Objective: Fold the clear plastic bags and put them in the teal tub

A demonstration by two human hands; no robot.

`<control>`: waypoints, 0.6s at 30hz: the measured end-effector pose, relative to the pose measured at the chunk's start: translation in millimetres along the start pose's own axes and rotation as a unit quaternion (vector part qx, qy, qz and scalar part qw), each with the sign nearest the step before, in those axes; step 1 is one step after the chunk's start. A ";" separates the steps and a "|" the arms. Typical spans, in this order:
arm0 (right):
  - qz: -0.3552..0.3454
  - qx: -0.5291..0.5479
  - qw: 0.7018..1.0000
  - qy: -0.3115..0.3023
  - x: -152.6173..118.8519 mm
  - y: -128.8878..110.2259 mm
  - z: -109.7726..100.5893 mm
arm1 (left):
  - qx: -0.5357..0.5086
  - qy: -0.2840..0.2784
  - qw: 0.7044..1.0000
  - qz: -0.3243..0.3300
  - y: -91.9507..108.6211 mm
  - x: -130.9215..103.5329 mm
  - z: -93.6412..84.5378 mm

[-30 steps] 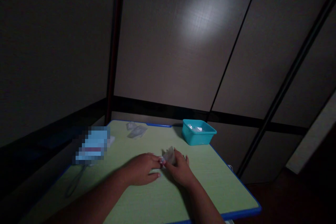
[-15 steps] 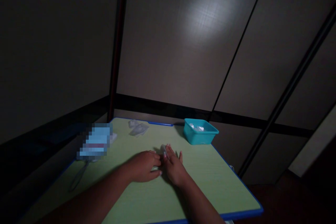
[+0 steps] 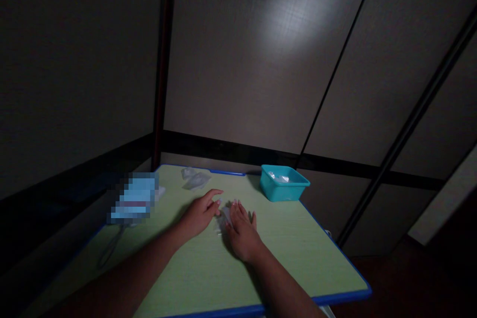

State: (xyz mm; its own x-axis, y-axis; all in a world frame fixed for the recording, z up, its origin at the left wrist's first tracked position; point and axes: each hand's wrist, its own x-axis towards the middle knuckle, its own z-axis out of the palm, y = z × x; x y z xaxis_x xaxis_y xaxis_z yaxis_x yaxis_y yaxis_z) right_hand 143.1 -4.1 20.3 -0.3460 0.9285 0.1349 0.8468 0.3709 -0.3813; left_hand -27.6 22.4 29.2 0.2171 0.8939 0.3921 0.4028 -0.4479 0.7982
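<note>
Whitish plastic (image 3: 224,216), seemingly part-flattened, lies left of the tub (image 3: 283,191) and nearer us, partly under our right hand (image 3: 243,234), fingers outstretched; our left hand (image 3: 198,214) curls farther left, any pinch unclear.

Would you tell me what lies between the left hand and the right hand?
In the head view, a crumpled, translucent film lies between the left hand and the right hand.

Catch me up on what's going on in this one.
Someone is working at a green table with both bare hands. The right hand lies over part of a crumpled, see-through wrapper; the left hand is beside it, fingers apart. More clear plastic lies toward the far edge, and a teal bin with shiny contents stands at the far right.
</note>
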 end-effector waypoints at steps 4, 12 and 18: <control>0.005 -0.027 1.000 -0.003 -0.3 -4.3 -1.0 | -0.080 -0.041 0.996 0.001 3.6 1.7 7.2; -0.002 -0.022 1.000 -0.005 0.3 -5.1 -1.3 | -0.068 -0.044 0.997 0.004 -3.5 7.5 10.0; -0.025 -0.016 0.999 -0.021 -3.3 -8.0 -7.2 | -0.024 -0.031 0.999 0.000 -10.7 9.6 8.3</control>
State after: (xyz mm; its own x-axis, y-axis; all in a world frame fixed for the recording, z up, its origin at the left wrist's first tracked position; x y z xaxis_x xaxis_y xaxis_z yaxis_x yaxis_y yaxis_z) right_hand 140.3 -10.0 29.5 -0.4047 0.9073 0.1140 0.8399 0.4181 -0.3460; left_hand -22.5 35.7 20.6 0.2732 0.8904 0.3640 0.3603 -0.4455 0.8196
